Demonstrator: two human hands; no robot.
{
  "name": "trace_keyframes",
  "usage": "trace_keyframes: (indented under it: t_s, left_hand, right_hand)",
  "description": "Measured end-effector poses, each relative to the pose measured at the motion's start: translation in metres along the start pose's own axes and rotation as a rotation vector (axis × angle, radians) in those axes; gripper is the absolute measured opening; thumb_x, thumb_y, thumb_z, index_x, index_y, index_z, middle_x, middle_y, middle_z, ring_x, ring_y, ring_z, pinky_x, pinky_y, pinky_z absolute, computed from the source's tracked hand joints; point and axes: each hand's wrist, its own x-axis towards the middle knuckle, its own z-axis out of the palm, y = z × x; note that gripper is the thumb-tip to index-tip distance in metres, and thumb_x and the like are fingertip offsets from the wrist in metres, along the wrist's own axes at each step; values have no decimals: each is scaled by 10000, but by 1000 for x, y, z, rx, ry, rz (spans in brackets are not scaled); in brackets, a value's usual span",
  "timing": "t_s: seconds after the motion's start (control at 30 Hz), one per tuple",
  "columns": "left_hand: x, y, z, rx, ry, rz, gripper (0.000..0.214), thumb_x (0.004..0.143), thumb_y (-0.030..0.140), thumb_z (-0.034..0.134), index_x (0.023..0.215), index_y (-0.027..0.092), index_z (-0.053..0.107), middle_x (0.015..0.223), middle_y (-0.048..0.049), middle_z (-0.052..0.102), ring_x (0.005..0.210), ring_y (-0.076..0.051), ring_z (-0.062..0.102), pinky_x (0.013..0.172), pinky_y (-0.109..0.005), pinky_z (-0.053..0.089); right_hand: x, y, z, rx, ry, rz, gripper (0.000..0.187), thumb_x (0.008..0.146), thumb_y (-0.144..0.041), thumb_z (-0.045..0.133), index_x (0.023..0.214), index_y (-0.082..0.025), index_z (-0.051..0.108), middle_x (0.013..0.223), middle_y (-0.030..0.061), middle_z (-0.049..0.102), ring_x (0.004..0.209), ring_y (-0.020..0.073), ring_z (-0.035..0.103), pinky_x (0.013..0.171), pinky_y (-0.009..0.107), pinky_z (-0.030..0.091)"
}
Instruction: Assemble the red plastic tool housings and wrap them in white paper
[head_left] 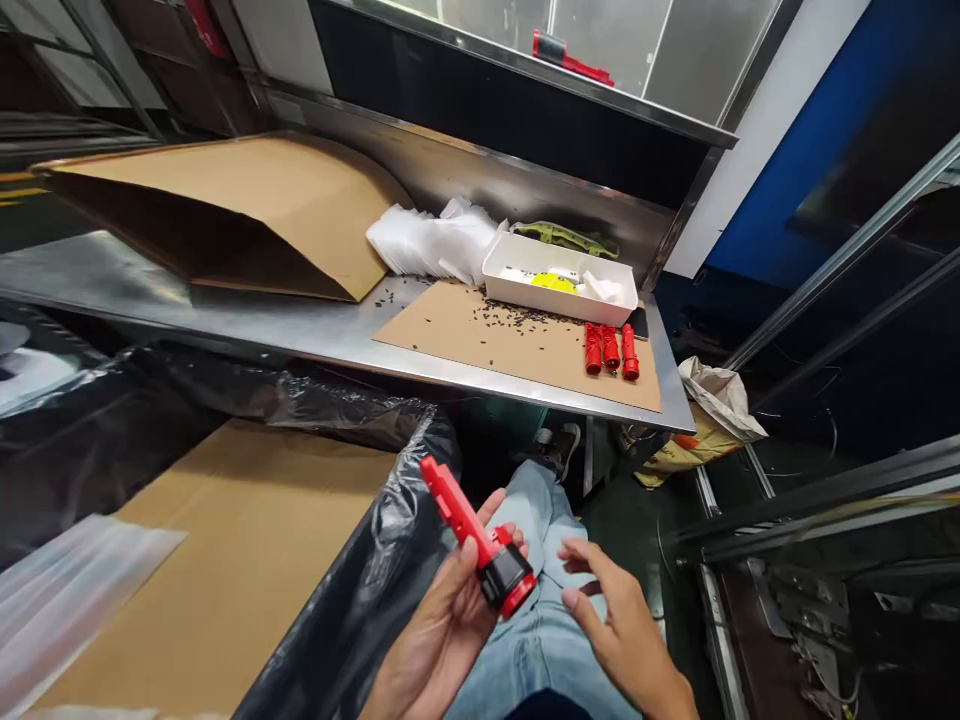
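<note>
My left hand (442,620) holds a red flashlight (476,537) with a black head, its red body pointing up and to the left over my lap. Just to its right, my right hand (611,615) hovers with the fingers apart and holds nothing. Three more red flashlights (610,349) lie side by side on a cardboard sheet (495,345) on the steel table (247,320). Behind them stands a white tray (556,293) with a yellow item and white pieces inside.
A large folded brown cardboard (247,215) and a heap of white bags (431,240) lie on the table's back. A black plastic-lined carton (225,560) is at my left. Another red flashlight (570,55) rests on the upper shelf. Small dark bits litter the cardboard sheet.
</note>
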Motion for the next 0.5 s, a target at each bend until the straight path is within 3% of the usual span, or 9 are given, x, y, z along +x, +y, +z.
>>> trace_keyframes:
  t_s: [0.07,0.1,0.2,0.3,0.37,0.43,0.5]
  left_hand:
    - [2,-3,10,111,97,81,1086,451,327,1008,1406,223,502,991,-115,761,934,-252,712,765,-277,594]
    - [5,-4,16,162,146,113,1091,411,391,1011,1377,238,528,991,-103,761,980,-276,701,771,-293,591]
    - [14,-8,27,274,269,172,1041,358,523,987,1288,272,590,1050,-79,753,1178,-342,611,920,-380,546]
    - [23,-11,28,320,312,194,921,385,599,950,1193,266,657,1170,-83,726,1331,-358,478,1099,-419,410]
    - [24,-11,26,351,226,151,873,453,607,927,1221,294,656,1245,-74,700,1355,-373,447,1173,-482,297]
    - [22,-8,26,415,145,89,892,466,574,937,1268,331,631,1222,-63,715,1325,-394,479,1191,-548,230]
    - [19,-5,28,470,150,46,879,466,530,951,1261,339,627,1141,-61,747,1299,-407,504,1189,-588,214]
  right_hand:
    - [9,-33,-7,176,159,-170,693,949,-604,470,1534,-332,218,1396,54,579,1081,205,652,813,273,545]
    - [13,-46,-8,226,224,-236,761,921,-637,505,1546,-332,193,1377,62,594,998,210,678,751,278,559]
    - [24,-65,-4,255,325,-288,615,945,-602,497,1483,-336,366,1216,52,679,854,203,693,705,293,563]
    - [26,-62,-3,364,374,-214,456,994,-563,413,1361,-325,539,1124,39,712,953,208,692,798,297,562]
    - [21,-57,-8,415,343,-119,458,990,-594,392,1320,-346,590,1164,22,717,1022,212,686,853,298,552]
    - [15,-55,-16,416,319,-8,470,963,-642,409,1264,-369,645,1197,6,719,1068,226,678,900,311,546]
    - [11,-58,-23,403,362,106,478,923,-660,488,1259,-367,660,1161,9,736,1018,232,688,873,310,563]
